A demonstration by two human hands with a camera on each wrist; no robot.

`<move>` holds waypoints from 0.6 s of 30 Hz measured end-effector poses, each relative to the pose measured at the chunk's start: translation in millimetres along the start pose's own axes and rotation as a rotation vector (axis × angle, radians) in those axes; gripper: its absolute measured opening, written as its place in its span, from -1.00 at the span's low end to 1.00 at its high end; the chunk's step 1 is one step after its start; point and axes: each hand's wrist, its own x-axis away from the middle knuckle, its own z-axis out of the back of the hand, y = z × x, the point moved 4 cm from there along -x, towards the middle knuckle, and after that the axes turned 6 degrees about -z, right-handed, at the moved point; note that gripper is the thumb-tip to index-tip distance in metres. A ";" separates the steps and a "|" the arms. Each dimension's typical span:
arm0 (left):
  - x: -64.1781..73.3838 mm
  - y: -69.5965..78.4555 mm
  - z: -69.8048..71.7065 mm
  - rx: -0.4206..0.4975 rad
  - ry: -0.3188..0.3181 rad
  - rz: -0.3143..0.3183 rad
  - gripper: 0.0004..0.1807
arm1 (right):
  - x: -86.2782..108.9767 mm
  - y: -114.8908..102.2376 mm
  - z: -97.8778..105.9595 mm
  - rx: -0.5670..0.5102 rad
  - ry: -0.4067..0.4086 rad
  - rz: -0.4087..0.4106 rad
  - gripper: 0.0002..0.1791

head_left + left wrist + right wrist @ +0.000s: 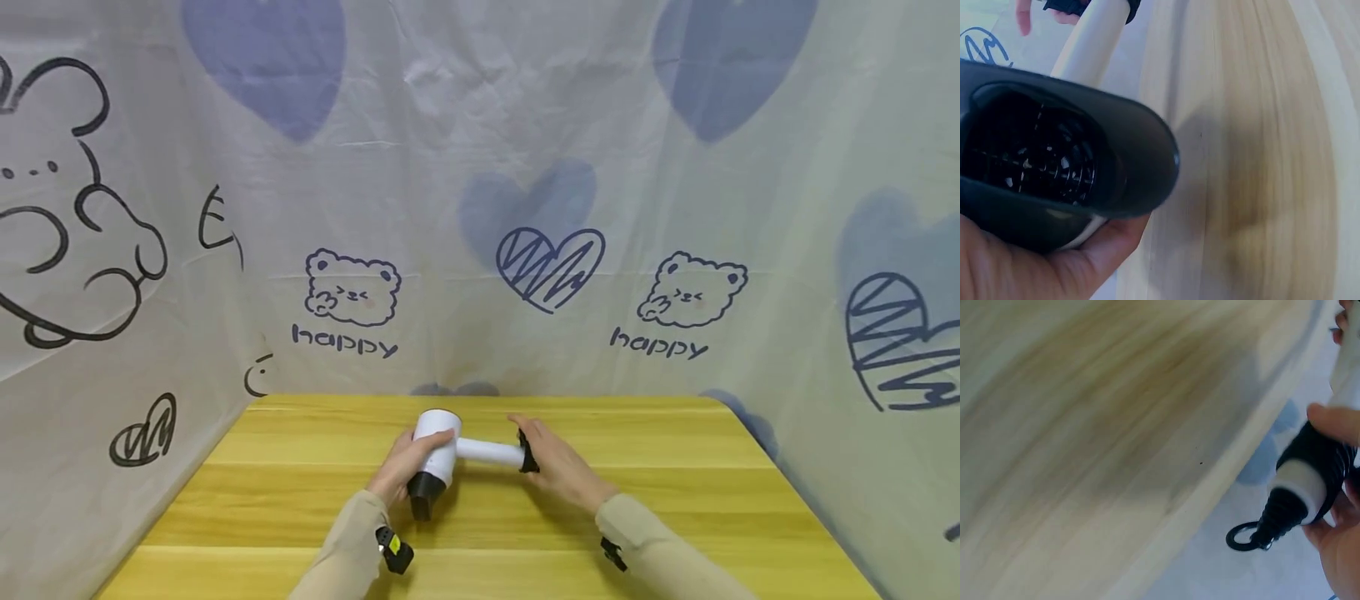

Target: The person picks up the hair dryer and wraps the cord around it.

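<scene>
A white hair dryer [437, 423] is held over the table, its black nozzle [425, 492] angled down toward me. My left hand [403, 468] grips the barrel, thumb across the top. In the left wrist view the flattened nozzle opening faces the camera and a grille shows inside. The white handle [489, 452] points right. Black cord [1329, 453] is wound round the handle's end, and there my right hand [561, 468] holds it between thumb and fingers. Past the winding, a ribbed black sleeve [1279, 515] with a small hanging loop sticks out.
The yellow wood-grain table [300, 492] lies under both hands. Behind it and along the sides hangs a pale curtain [450, 333] printed with hearts and bears. A small black device [394, 550] sits on the left wrist, and another [613, 554] on the right.
</scene>
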 end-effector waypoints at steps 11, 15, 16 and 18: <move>2.0 -12.3 14.5 -0.049 -0.153 0.039 -0.29 | -5.1 17.4 -11.4 -0.341 -0.120 -0.163 0.10; 0.0 -11.6 19.4 -0.127 -0.156 -0.005 -0.31 | -10.8 23.5 -12.2 -0.360 -0.126 -0.195 -0.02; -0.5 -12.0 19.9 -0.131 -0.158 -0.007 -0.30 | -12.3 24.7 -12.3 -0.352 -0.123 -0.204 -0.06; -0.6 -13.0 19.9 -0.128 -0.162 -0.005 -0.28 | -14.5 27.1 -13.3 -0.328 -0.121 -0.220 -0.13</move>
